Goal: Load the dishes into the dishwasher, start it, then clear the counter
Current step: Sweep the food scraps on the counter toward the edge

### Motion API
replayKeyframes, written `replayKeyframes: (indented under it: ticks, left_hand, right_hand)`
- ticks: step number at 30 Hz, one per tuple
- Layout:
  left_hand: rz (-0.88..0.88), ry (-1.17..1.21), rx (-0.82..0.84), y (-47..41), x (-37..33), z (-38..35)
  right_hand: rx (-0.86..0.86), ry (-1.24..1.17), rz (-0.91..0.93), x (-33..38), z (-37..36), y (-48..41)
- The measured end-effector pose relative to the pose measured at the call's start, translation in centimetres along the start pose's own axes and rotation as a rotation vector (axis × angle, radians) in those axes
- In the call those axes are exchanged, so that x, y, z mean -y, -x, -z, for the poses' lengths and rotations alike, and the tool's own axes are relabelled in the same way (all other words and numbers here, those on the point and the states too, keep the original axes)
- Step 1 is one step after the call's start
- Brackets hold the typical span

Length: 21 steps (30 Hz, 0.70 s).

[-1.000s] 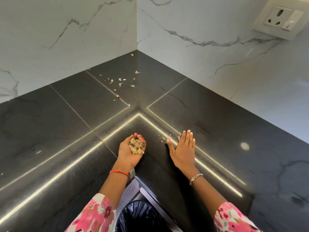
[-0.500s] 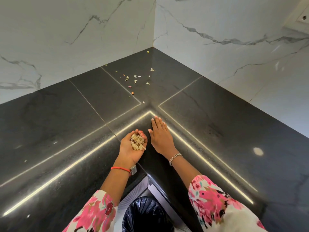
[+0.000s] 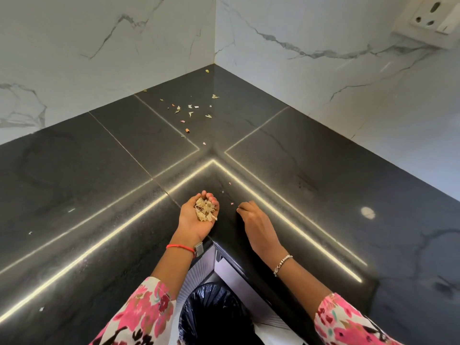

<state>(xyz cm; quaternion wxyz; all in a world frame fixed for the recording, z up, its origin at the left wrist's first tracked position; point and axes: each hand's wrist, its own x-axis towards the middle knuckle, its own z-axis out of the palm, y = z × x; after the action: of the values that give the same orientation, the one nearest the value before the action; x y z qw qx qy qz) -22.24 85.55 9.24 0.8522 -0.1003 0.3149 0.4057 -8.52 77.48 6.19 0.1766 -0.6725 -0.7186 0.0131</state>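
Black stone counter point(image 3: 74, 195) fills the corner beneath white marble walls point(image 3: 99, 46), and a black-lined bin point(image 3: 211, 317) stands below its edge. The left hand point(image 3: 196, 225) is cupped palm-up around a heap of dry scraps point(image 3: 205, 211). Just beside it, the right hand point(image 3: 257, 220) rests knuckles-up with its fingers curled onto the counter; whether it pinches anything cannot be told. Crumbs point(image 3: 190, 110) lie scattered near the back corner.

Reach room over the table point(image 3: 74, 195) at frame left and right. Two walls point(image 3: 124, 46) close the upper-centre corner; scraps point(image 3: 190, 113) lie scattered just before it. Bin point(image 3: 211, 312) bottom centre.
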Motion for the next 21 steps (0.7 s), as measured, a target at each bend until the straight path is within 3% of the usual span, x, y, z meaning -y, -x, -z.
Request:
replayKeyframes:
  ticks: [2, 4, 7, 9, 12, 17, 19, 21]
  left_hand:
    - [0.003, -0.012, -0.011, 0.3, 0.4, 0.2]
    - [0.007, -0.009, -0.024, 0.5, 0.7, 0.4]
    - [0.010, -0.020, -0.036, 1.1, 1.1, 0.5]
    - [0.015, -0.039, -0.020, 1.3, 1.5, 0.6]
    - [0.044, -0.083, 0.008, 1.4, 1.9, 0.9]
    - [0.096, -0.090, 0.018, 1.9, 2.5, 0.7]
    - [0.102, -0.100, 0.019, 2.1, 2.3, 0.6]
    - [0.098, -0.125, 0.007, 2.1, 2.1, 0.5]
  right_hand:
    - [0.017, 0.052, 0.029, -0.1, -0.1, 0.1]
    - [0.019, -0.088, -0.058, -0.4, 0.3, -0.3]
    - [-0.173, -0.618, -0.515, 0.5, 2.7, -1.5]
    - [-0.222, -0.964, -0.644, 1.8, 4.3, -2.1]
    - [-0.144, -1.025, -0.471, 4.7, 5.8, -1.9]
    - [0.108, -0.547, -0.133, 7.2, 3.7, -1.1]
    - [0.081, -0.531, -0.101, 7.4, 3.8, -1.0]
    - [-0.087, -0.617, -0.120, 6.6, 4.7, -1.4]
